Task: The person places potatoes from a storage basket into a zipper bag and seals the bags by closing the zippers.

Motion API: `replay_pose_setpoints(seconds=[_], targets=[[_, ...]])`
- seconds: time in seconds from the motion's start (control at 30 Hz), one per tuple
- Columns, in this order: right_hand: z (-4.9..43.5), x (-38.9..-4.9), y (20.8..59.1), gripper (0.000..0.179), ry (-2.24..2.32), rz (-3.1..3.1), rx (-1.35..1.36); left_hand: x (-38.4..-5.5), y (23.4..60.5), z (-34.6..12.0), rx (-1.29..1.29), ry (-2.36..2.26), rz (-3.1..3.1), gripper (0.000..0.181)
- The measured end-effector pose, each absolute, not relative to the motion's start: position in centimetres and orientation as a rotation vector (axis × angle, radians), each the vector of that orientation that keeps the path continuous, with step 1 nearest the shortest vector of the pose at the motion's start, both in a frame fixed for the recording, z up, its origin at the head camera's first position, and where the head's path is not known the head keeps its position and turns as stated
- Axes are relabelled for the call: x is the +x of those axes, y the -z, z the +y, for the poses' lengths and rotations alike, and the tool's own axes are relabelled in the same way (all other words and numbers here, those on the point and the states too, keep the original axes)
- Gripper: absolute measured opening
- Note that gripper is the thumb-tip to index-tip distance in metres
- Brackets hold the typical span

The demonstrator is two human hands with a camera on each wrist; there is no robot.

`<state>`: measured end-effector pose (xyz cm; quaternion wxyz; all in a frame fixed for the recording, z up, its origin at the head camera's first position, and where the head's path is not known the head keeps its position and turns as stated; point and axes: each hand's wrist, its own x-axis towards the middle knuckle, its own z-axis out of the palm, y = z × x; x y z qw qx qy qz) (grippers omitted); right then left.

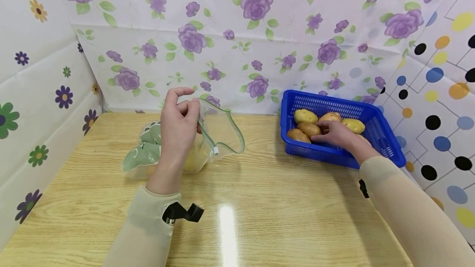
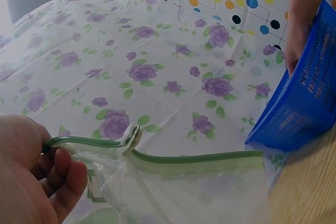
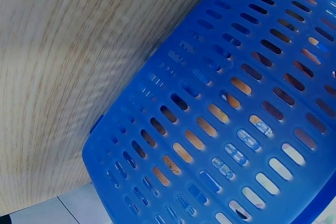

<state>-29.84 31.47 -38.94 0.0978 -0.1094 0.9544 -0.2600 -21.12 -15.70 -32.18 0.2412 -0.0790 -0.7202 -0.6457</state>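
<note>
My left hand pinches the rim of a clear zip bag with a green seal. In the head view the mouth of the bag gapes to the right, a white slider on its seal. Yellowish contents show through its lower part, partly behind my wrist. Inside a blue basket, my right hand reaches down among potatoes. Its thumb and a finger lie at the right end of a brown potato; whether they grip it I cannot tell. The right wrist view shows only the slotted basket side, the hand hidden.
Yellow potatoes and another brown one lie in the basket. Green-printed plastic spreads left of my left wrist on the wooden table. Flower-patterned sheeting stands behind, dotted sheeting at the right.
</note>
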Motion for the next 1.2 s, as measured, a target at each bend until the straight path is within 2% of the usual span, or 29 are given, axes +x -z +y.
replay_pose_setpoints(seconds=[0.23,0.63,0.93,1.2], targets=[[31.3,-29.8,38.8,0.07,0.745,2.823,-0.293,-21.1,32.1,-15.8,-0.215,1.769,-1.97,0.023],[31.7,-29.4,38.1,0.061,0.826,2.841,-0.24,-21.0,32.0,-15.8,-0.219,1.778,-1.971,0.023],[31.0,-27.8,35.4,0.084,1.013,2.782,-0.105,-21.0,32.0,-15.9,-0.224,1.782,-1.965,0.023],[29.0,-26.6,32.6,0.092,1.055,2.81,-0.115,-20.9,31.9,-15.9,-0.239,1.787,-1.957,0.024]])
